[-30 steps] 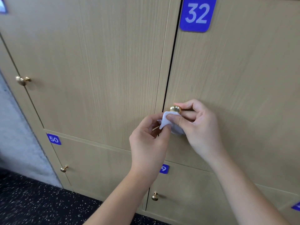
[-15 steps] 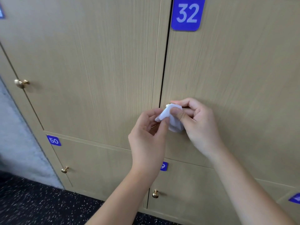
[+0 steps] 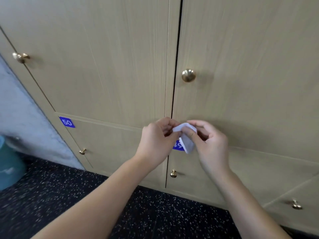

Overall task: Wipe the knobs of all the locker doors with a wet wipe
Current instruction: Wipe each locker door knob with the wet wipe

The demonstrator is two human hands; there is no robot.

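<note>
head view | left hand [image 3: 156,140] and right hand [image 3: 211,144] both pinch the white wet wipe [image 3: 187,139] with curled fingers | wipe hangs in front of the dark gap between two locker doors, below the big gold knob [image 3: 188,75] and apart from it | small knob [image 3: 173,174] sits lower, near the floor [image 3: 69,195] edge

the blue number tag [image 3: 177,145] behind the wet wipe [image 3: 187,140] is mostly covered, perhaps ending in 9. a teal object [image 3: 8,163] at the left edge is cut off and blurred.
</note>
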